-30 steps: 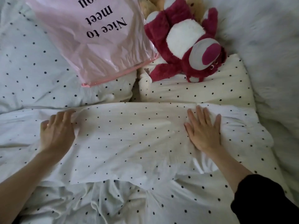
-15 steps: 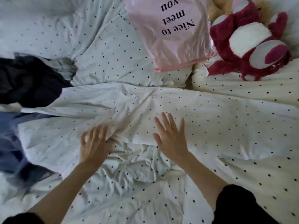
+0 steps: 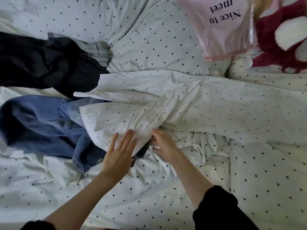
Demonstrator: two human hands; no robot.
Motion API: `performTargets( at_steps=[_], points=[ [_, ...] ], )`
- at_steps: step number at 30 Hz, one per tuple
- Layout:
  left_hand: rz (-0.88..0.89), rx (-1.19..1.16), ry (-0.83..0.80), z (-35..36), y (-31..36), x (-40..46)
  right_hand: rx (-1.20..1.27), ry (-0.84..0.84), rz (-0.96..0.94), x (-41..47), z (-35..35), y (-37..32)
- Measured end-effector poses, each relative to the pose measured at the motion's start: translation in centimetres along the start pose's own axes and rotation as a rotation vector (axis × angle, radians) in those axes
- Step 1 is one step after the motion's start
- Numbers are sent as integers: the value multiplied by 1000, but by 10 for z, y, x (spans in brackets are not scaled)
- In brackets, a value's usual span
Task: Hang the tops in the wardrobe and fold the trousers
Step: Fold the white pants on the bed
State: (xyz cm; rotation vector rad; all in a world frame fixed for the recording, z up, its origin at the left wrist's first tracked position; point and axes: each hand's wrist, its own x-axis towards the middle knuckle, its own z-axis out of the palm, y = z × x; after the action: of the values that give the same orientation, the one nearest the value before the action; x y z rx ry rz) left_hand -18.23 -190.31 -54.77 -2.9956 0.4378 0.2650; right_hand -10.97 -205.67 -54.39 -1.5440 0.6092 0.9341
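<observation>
Blue denim trousers (image 3: 44, 128) lie crumpled at the left of the bed. A black garment (image 3: 43, 62) with a grey denim piece (image 3: 99, 52) lies behind them. A folded edge of the white dotted duvet (image 3: 132, 113) covers part of the jeans. My left hand (image 3: 118, 155) lies flat with fingers spread on that duvet edge. My right hand (image 3: 162, 145) pinches the duvet edge from underneath, fingers curled into the fabric. A dark bit of cloth (image 3: 142, 151) shows between my hands.
A pink plastic bag (image 3: 222, 27) printed "Nice to meet" lies at the back right. A dark red and white plush toy (image 3: 280, 39) sits beside it. Dotted pillows (image 3: 149, 39) and rumpled dotted sheet (image 3: 149, 188) fill the bed.
My view has swung left, bringing the jeans and black garment into sight. Both hands moved left along the duvet to its folded edge; the right hand went from flat to gripping.
</observation>
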Motion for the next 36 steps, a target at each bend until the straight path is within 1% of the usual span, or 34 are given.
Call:
performTargets(
  at_steps=[1,2,4,6,8,10,12,15,18,22,26,29,32,34,36],
  points=[
    [29,-25,5,4,-12,-2,107,67,41,5,13,-6],
    [52,-36,3,5,-20,-5,164,145,73,7,25,-7],
    [70,-71,34,5,-27,-7,140,289,74,8,35,-10],
    [66,-136,19,1,-33,-7,66,372,-13,-1,46,-15],
    [9,-218,7,-5,-31,-2,7,378,-90,-13,50,-22],
    [-44,-290,-89,-11,-30,3,7,387,-124,-24,55,-32],
    [-101,-379,-107,-14,-28,7,1,395,-150,-31,60,-45],
    [-211,-579,-94,-30,-38,16,-13,421,-184,-35,64,-68],
    [-284,-686,-86,-52,-74,37,2,466,-221,-34,64,-92],
    [-294,-810,-32,-78,-141,77,-6,511,-260,-22,65,-127],
    [-367,-980,-9,-96,-193,122,3,570,-305,0,74,-165],
    [-404,-994,50,-96,-222,156,-32,577,-321,26,82,-197],
    [-438,-998,101,-91,-238,182,-87,588,-333,50,86,-218],
    [-504,-991,119,-84,-249,202,-137,584,-319,73,89,-233],
    [-552,-984,102,-72,-259,219,-184,572,-290,96,93,-242]
  ],
)
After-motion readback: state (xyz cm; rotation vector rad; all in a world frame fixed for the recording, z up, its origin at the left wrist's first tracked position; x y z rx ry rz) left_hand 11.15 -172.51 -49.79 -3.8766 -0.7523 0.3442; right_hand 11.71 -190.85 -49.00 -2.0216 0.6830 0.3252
